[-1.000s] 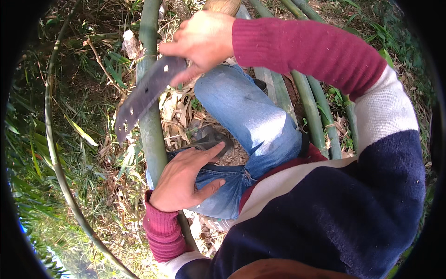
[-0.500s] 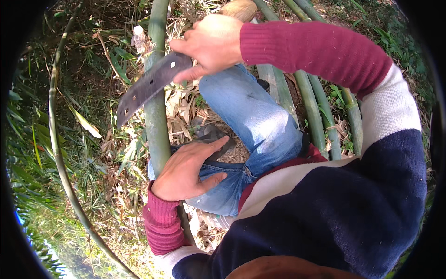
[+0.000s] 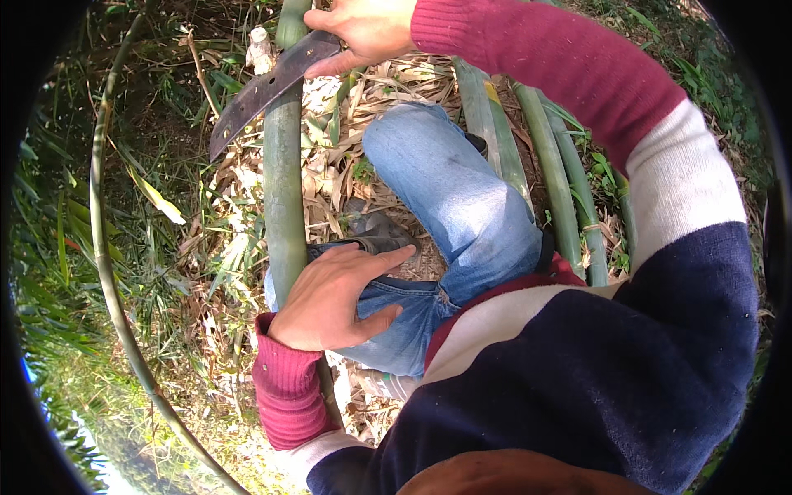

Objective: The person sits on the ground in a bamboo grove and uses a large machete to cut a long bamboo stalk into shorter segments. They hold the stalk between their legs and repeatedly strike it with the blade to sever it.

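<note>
My right hand [image 3: 367,33], at the top, grips a machete with a dark, broad, curved blade [image 3: 268,95] pierced by several small holes. Its thumb and a finger press on the blade's base; the handle is out of view. The blade lies slantwise across a thick green bamboo pole [image 3: 285,177] that runs up the left of my knee. Lower down, my left hand [image 3: 326,301] rests palm down over this pole beside my jeans, thumb and forefinger spread apart. Its other fingers are partly hidden.
Several cut bamboo poles [image 3: 549,181] lie to the right of my bent leg [image 3: 454,181]. A thin curved bamboo stem [image 3: 99,214] arches along the left. A cut stump [image 3: 260,49] stands by the blade. Dry leaves litter the ground.
My right hand has moved up and away along the pole with the machete, and the handle has left the view. My left hand stays on the pole.
</note>
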